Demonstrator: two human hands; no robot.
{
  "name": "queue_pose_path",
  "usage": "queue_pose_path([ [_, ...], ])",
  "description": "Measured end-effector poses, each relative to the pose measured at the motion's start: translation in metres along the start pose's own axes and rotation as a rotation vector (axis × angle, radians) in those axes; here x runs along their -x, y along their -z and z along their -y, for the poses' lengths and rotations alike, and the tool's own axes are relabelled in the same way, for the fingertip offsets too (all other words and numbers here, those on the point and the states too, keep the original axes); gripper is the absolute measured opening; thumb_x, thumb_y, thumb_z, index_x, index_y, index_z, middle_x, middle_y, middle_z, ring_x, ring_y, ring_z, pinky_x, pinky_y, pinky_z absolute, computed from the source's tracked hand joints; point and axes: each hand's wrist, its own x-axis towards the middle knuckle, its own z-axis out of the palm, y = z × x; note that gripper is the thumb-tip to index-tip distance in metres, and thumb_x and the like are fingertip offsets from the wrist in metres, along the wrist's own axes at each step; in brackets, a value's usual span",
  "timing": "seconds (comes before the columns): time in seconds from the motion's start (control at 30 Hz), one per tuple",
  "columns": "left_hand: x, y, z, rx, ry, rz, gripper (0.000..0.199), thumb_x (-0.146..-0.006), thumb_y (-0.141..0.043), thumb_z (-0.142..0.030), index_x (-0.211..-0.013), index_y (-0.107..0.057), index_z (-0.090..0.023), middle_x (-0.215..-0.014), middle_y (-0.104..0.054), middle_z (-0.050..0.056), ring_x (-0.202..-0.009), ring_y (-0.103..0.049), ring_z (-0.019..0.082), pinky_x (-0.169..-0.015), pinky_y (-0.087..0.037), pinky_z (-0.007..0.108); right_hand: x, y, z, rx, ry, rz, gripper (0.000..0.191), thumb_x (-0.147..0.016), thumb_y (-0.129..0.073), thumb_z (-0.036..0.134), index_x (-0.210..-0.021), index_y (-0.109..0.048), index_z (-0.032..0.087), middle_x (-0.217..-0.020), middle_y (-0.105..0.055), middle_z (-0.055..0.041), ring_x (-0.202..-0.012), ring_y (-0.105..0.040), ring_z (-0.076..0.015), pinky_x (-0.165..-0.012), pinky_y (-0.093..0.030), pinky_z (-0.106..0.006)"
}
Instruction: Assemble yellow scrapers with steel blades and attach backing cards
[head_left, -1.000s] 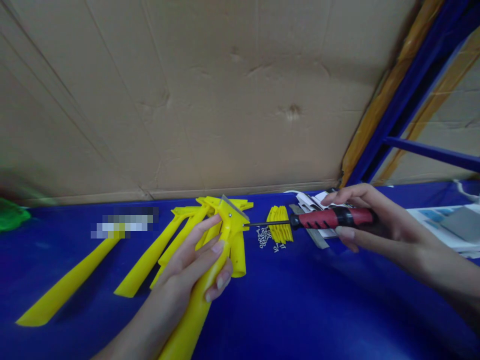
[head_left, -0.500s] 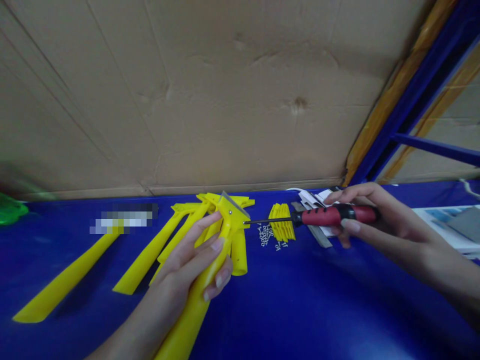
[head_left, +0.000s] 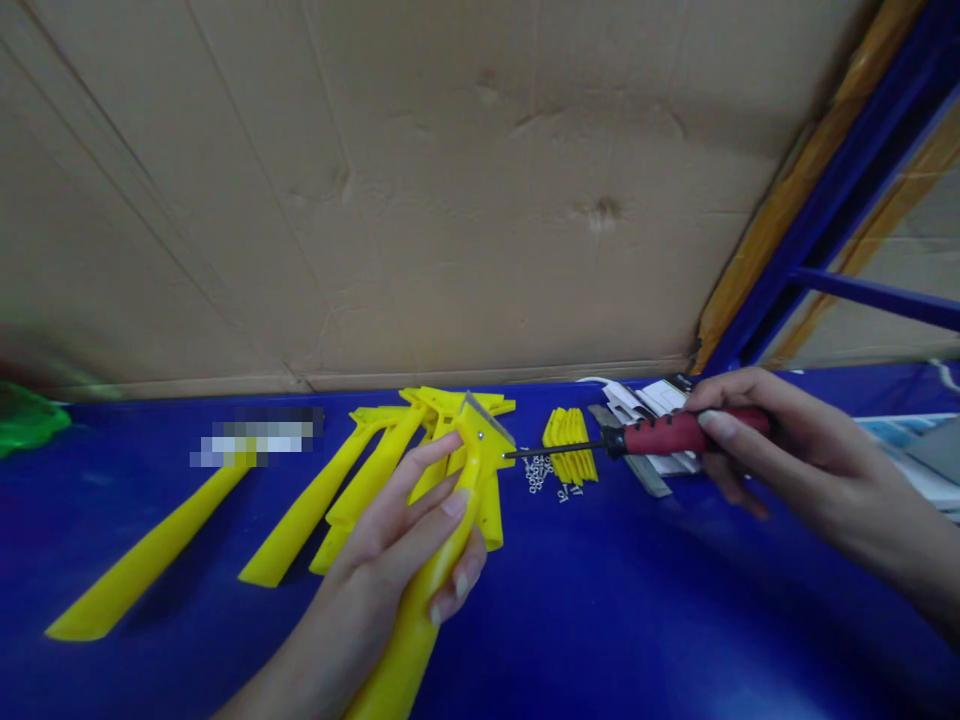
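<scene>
My left hand (head_left: 420, 530) is wrapped round the handle of a yellow scraper (head_left: 409, 640), whose head points up and has a metal blade at its top edge. Two screws show in that head. My right hand (head_left: 780, 440) grips a red and black screwdriver (head_left: 664, 434) by its handle. The shaft runs level to the left, and its tip is at the lower right screw of the head. Behind the held scraper lie several more yellow scraper handles (head_left: 307, 500). Small screws (head_left: 535, 474) are scattered beneath the shaft, beside a row of small yellow pieces (head_left: 570, 445).
One yellow scraper (head_left: 154, 550) lies apart at the left of the blue table (head_left: 600, 620). White packets and grey strips (head_left: 649, 475) are behind the screwdriver. A green bag (head_left: 26, 420) sits far left. Cardboard (head_left: 487, 200) and a blue frame (head_left: 810, 210) stand behind.
The whole view has shifted slightly, with things appearing a little further right. My right fingers have changed their hold on the screwdriver handle, and its tip remains at the scraper head.
</scene>
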Motion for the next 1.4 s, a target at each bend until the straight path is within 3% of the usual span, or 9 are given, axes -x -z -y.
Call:
queue_pose_path([
  [0.07,0.000,-0.001,0.000,-0.004,-0.004,-0.004,0.075,-0.089,-0.079,-0.044,-0.148,-0.038,-0.024,-0.054,-0.061,-0.005,-0.042,-0.044,0.008,-0.047,-0.025,0.021,0.000,-0.002,-0.002,0.064,-0.046,-0.022,0.044,-0.100,-0.056,0.066,-0.089,-0.062,0.024,-0.054,-0.052,0.0050,-0.042,-0.043,-0.0110,-0.040,-0.033,-0.023],
  [0.13,0.000,-0.001,0.000,-0.006,-0.026,-0.012,0.075,-0.088,-0.080,-0.042,-0.147,-0.038,-0.024,-0.055,-0.062,-0.005,-0.042,-0.043,0.007,-0.046,-0.022,0.020,0.000,0.000,-0.005,0.072,-0.075,0.028,0.045,-0.102,-0.052,0.066,-0.093,-0.063,0.024,-0.060,-0.059,0.0025,-0.050,-0.051,-0.0131,-0.047,-0.041,-0.024],
  [0.27,-0.001,0.000,-0.003,-0.003,-0.057,-0.020,0.076,-0.089,-0.079,-0.039,-0.148,-0.035,-0.023,-0.055,-0.063,-0.005,-0.042,-0.042,0.006,-0.045,-0.019,0.020,0.001,0.008,-0.008,-0.061,-0.027,0.132,0.039,-0.093,-0.072,0.055,-0.119,-0.062,0.028,-0.085,-0.073,-0.0004,-0.069,-0.066,-0.0168,-0.063,-0.053,-0.027],
  [0.47,0.001,-0.003,-0.002,-0.032,-0.037,-0.007,0.082,-0.088,-0.080,-0.043,-0.151,-0.033,-0.022,-0.056,-0.062,-0.005,-0.043,-0.043,0.007,-0.049,-0.024,0.022,-0.001,0.003,-0.008,0.031,0.017,0.034,0.037,-0.101,-0.057,0.061,-0.099,-0.064,0.025,-0.058,-0.052,0.0057,-0.043,-0.044,-0.0103,-0.039,-0.034,-0.023],
  [0.67,-0.001,0.000,-0.001,-0.013,-0.051,-0.011,0.082,-0.091,-0.077,-0.037,-0.157,-0.030,-0.022,-0.056,-0.061,-0.006,-0.044,-0.044,0.009,-0.050,-0.025,0.023,0.002,0.008,-0.002,-0.064,0.018,0.173,0.037,-0.096,-0.071,0.050,-0.123,-0.060,0.027,-0.092,-0.072,-0.0026,-0.071,-0.070,-0.0172,-0.063,-0.059,-0.028],
  [0.87,-0.001,0.000,0.003,-0.035,-0.016,0.005,0.093,-0.088,-0.081,-0.044,-0.158,-0.025,-0.020,-0.055,-0.061,-0.005,-0.044,-0.043,0.008,-0.049,-0.025,0.022,0.003,0.005,-0.001,0.048,-0.012,0.087,0.037,-0.100,-0.058,0.062,-0.101,-0.063,0.025,-0.059,-0.057,0.0050,-0.040,-0.049,-0.0106,-0.035,-0.035,-0.022],
  [1.07,-0.004,0.003,-0.001,-0.018,-0.041,0.012,0.091,-0.090,-0.080,-0.040,-0.159,-0.024,-0.021,-0.056,-0.062,-0.005,-0.044,-0.045,0.009,-0.047,-0.022,0.021,0.005,0.009,-0.001,-0.077,0.013,0.209,0.033,-0.096,-0.071,0.045,-0.121,-0.058,0.027,-0.083,-0.073,-0.0006,-0.070,-0.071,-0.0185,-0.063,-0.058,-0.029],
  [1.27,0.001,-0.003,0.002,-0.024,-0.022,0.032,0.083,-0.090,-0.078,-0.041,-0.156,-0.031,-0.020,-0.055,-0.061,-0.004,-0.043,-0.042,0.009,-0.049,-0.026,0.023,0.001,0.006,-0.003,0.008,0.013,0.016,0.032,-0.102,-0.058,0.058,-0.099,-0.058,0.026,-0.054,-0.053,0.0070,-0.041,-0.047,-0.0117,-0.039,-0.035,-0.024],
  [1.4,0.001,-0.004,0.003,-0.017,-0.016,0.007,0.083,-0.087,-0.081,-0.042,-0.153,-0.035,-0.019,-0.056,-0.061,-0.004,-0.045,-0.043,0.009,-0.050,-0.026,0.023,0.002,0.012,-0.002,0.017,0.012,0.106,0.034,-0.099,-0.063,0.057,-0.113,-0.059,0.026,-0.073,-0.069,0.0004,-0.058,-0.065,-0.0174,-0.053,-0.052,-0.029],
])
